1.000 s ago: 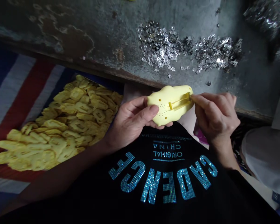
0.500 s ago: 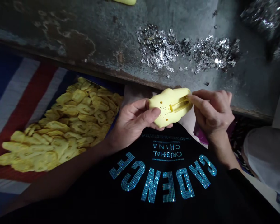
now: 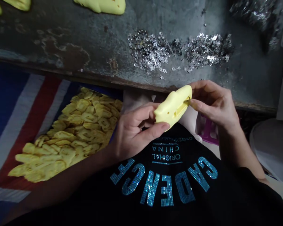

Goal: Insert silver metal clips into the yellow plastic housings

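Note:
A pale yellow plastic shell [image 3: 172, 105] with a long battery slot and small holes is held tilted over my lap, its slot side turned partly edge-on. My left hand [image 3: 138, 128] grips its near left end, thumb on the holed face and fingers behind. At the far right end, my right hand [image 3: 214, 102] pinches the shell, its thumb pressed at the end of the slot and its fingers behind. Something small and dark shows at that thumb tip, too small to make out. Small shiny metal contact plates [image 3: 153, 51] lie heaped on the metal bench beyond.
The worn metal bench [image 3: 96, 37] runs across the top. More yellow shells [image 3: 103, 4] lie along its far side. A large pile of yellow shells [image 3: 82, 125] rests on a striped sheet [image 3: 35, 125] at left. A clear bag [image 3: 257, 15] of metal pieces sits at upper right.
The shell has tipped more onto its edge. My right hand has shifted from a fingertip at the slot to thumb in front, fingers behind. The view has moved, showing more shells on the bench.

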`<state>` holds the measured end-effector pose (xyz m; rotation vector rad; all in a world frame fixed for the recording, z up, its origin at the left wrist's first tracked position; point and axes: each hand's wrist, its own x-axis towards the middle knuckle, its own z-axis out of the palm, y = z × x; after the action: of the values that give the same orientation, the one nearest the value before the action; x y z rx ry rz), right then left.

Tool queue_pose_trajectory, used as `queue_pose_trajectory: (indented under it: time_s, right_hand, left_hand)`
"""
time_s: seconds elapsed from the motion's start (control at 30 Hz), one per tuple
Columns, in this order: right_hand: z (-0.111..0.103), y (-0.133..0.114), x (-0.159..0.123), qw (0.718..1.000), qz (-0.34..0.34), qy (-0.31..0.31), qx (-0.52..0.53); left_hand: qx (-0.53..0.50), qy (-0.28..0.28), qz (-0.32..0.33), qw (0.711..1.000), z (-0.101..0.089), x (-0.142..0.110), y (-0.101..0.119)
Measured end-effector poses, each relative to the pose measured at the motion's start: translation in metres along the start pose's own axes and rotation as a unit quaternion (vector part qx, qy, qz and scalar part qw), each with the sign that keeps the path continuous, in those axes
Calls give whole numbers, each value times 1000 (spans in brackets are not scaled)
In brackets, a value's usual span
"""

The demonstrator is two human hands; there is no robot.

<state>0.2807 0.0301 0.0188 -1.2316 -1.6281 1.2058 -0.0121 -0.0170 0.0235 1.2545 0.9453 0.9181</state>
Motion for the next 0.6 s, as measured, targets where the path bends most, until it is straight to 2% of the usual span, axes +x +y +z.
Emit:
queue_pose_trajectory:
  time_s: [0.17,0.23,0.33,0.4,0.5,0.6]
  right_hand:
    - [9,8,-12,996,-52,77,-14]
    - [15,14,-21,989,-86,116,-20]
    - [21,22,-36,975,-147,164,-19]
    - [21,25,-44,966,-171,188,-43]
    - [18,27,-49,951,-203,207,-102]
    - [12,31,-48,938,-255,213,-102]
  left_hand:
    - [115,-96,112,982,-1,7,9]
    - [109,-135,117,978,-1,9,10]
    - [84,-159,92,979,1,15,10]
    - [106,-181,94,973,4,23,10]
    - [152,-249,111,950,9,38,14]
    - [152,-292,119,937,11,47,15]
